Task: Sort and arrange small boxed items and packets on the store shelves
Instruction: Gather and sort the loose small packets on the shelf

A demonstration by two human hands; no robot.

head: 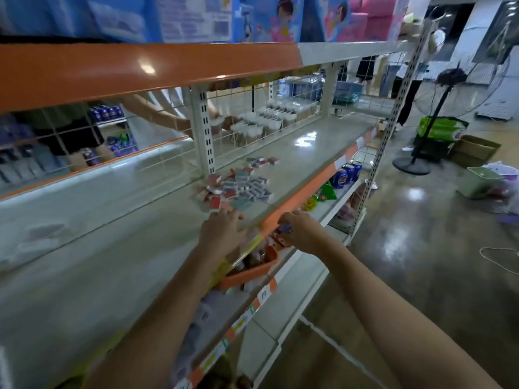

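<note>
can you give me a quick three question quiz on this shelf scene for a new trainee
1. True or false: the pile of small boxes lies on the same shelf that the left hand rests on.
2. Where is the orange tray? A) on the floor B) on the shelf below the pile C) on the top shelf
3. Fill in: the blue cans stand one level ____ the pile.

Key: 1 true. 2 B. 3 below. Note: the right hand is at the shelf's front edge, with something small and bluish by its fingers; blur hides whether it grips it.
</note>
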